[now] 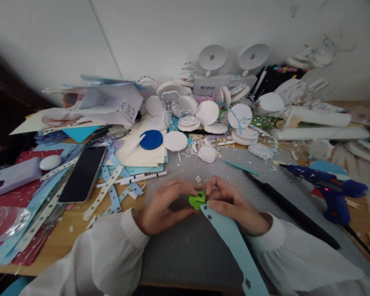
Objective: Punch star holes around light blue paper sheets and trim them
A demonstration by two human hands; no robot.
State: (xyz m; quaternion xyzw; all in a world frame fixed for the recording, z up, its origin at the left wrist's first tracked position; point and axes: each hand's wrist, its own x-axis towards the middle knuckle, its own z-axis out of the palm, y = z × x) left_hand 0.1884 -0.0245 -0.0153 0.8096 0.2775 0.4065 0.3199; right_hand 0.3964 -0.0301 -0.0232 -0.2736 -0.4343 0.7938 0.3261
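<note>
Green punch (196,200) sits between left grip (165,205) and right grip (231,201).

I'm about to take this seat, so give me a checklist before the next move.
1. Left hand at punch: ok, thumb and fingers around it.
2. Strip held: ok, right hand pinches it near one end.
3. Strip seated in the punch: cannot tell, too small to see.
4. Glue gun unlit: not ok, its red light glows.
5. Mat free of scraps: not ok, white bits lie beyond the hands.
</note>
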